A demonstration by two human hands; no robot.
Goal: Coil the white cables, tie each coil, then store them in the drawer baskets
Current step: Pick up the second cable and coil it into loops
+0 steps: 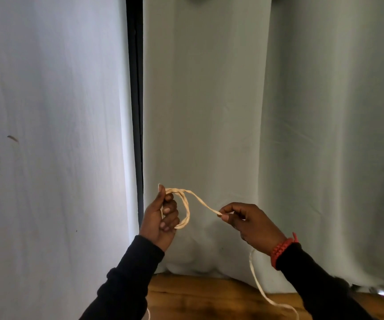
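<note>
White cable [187, 210] held up in front of pale curtains [209, 112]. Left hand [161, 218], fingers curled, grips a small coil of a few loops, thumb pointing up. One strand runs from the coil's top across to the right hand [248, 224], which pinches it between thumb and forefinger. Loose remainder hangs below the right wrist, past a red bracelet [281, 250], trailing down toward the wooden worktop [209, 299]. Both sleeves black.
</note>
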